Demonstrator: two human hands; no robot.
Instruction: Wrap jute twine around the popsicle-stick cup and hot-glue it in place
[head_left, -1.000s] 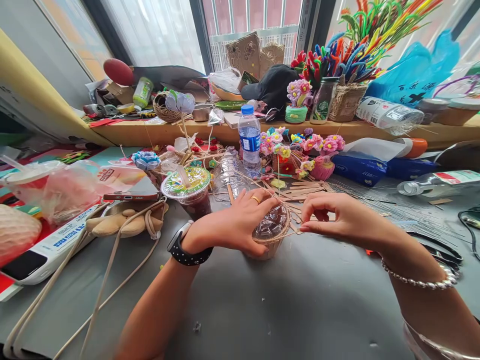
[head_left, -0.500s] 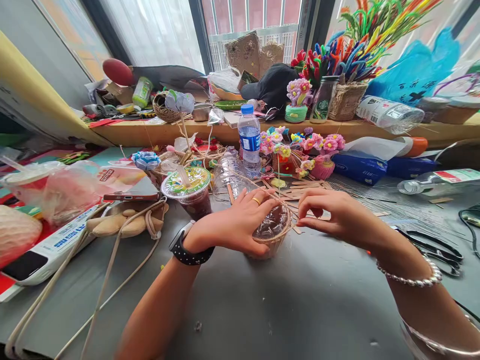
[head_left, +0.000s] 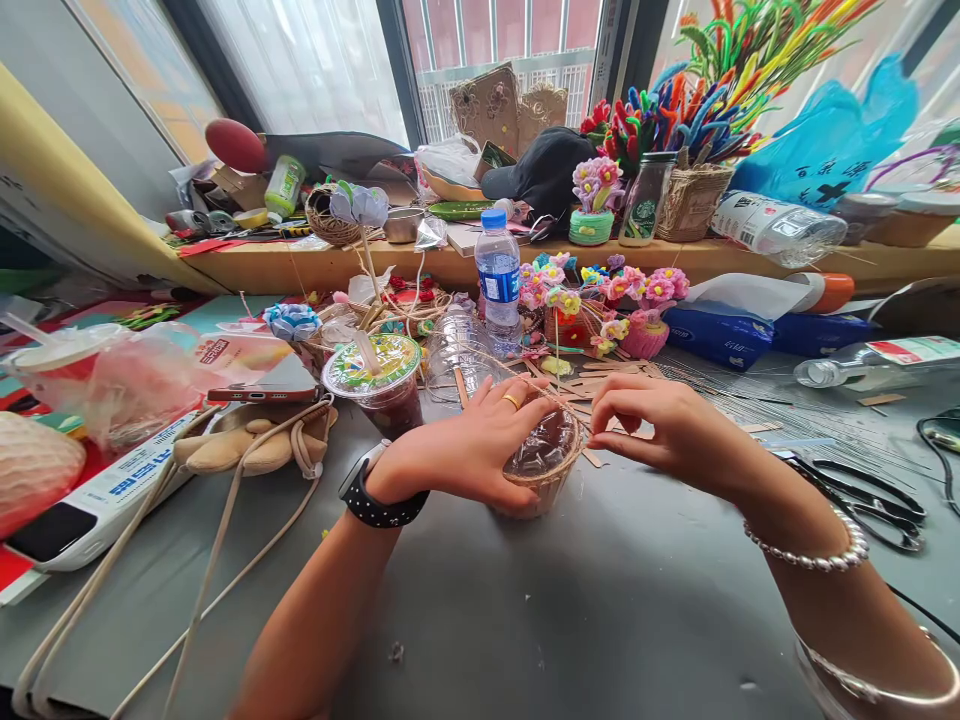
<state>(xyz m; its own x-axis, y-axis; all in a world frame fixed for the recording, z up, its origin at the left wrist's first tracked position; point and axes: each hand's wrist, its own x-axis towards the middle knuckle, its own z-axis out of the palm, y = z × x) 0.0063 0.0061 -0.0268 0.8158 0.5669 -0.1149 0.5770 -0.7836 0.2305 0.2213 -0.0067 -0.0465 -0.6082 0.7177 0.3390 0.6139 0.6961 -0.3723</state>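
Observation:
A small round plastic cup (head_left: 551, 470) stands on the grey table, with thin brown twine (head_left: 576, 425) around its rim and wooden strips on its side. Over its left part lies my left hand (head_left: 484, 440), thumb at the front and fingers across the far rim, gripping it. Just right of the cup, my right hand (head_left: 645, 425) is closed in a pinch at the twine near the rim; the strand between its fingertips is very fine. The inside of the cup looks dark and shiny.
A lidded drink cup (head_left: 379, 385) and a water bottle (head_left: 499, 280) stand behind my left hand. Wooden sticks (head_left: 600, 380) and thin wires lie beyond the right hand, scissors (head_left: 862, 495) to the right. A phone (head_left: 262, 385) and corded pouch are at left.
My right hand has shifted slightly left, closer to the cup's rim. The left hand and the cup have stayed in place.

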